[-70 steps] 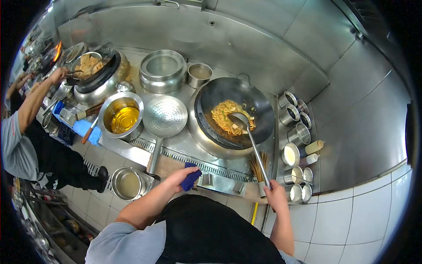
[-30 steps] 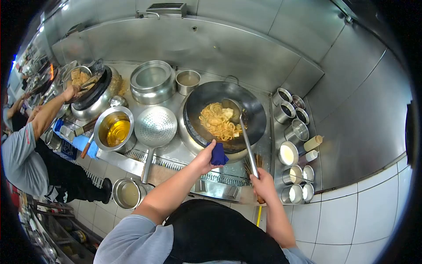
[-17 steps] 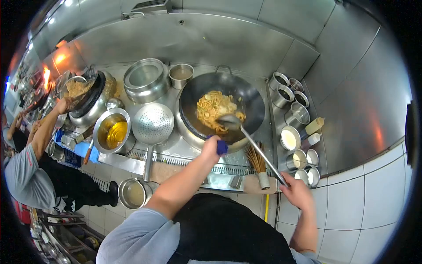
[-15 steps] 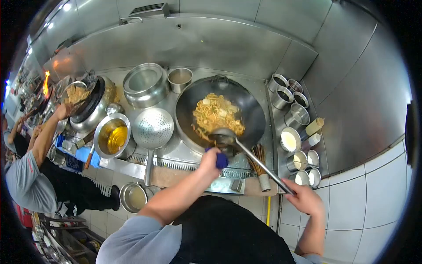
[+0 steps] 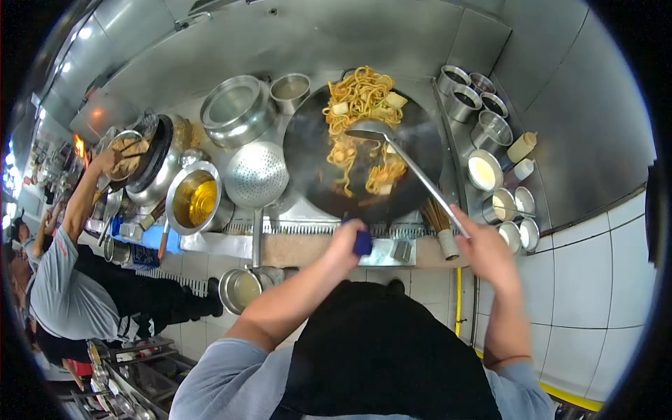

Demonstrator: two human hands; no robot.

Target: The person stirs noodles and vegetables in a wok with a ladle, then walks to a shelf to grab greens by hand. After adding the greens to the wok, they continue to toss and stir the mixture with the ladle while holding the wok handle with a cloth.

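My left hand [image 5: 348, 245] grips the near edge of the black wok [image 5: 308, 164] through a dark blue cloth [image 5: 362, 240]; the wok's handle is hidden under the cloth. In the wok, noodles [image 5: 364, 98] with pale chunks are thrown up toward the far rim, and some strands trail back toward the near side. My right hand [image 5: 484, 252] is wrapped round the handle of a ladle [image 5: 418, 171]. The ladle's bowl is over the middle of the wok, among the noodles.
Left of the wok are a perforated strainer [image 5: 257, 175], a bowl of yellow oil [image 5: 175, 210] and a lidded pot [image 5: 238, 133]. Sauce containers [image 5: 484, 175] line the right side. A bamboo brush [image 5: 446, 241] lies near the front edge. A co-worker [image 5: 77, 294] stands at the left.
The wok has tilted and shifted away from me, and the noodles have spread upward to its far side. The ladle's bowl has moved forward from the near rim to the wok's middle.
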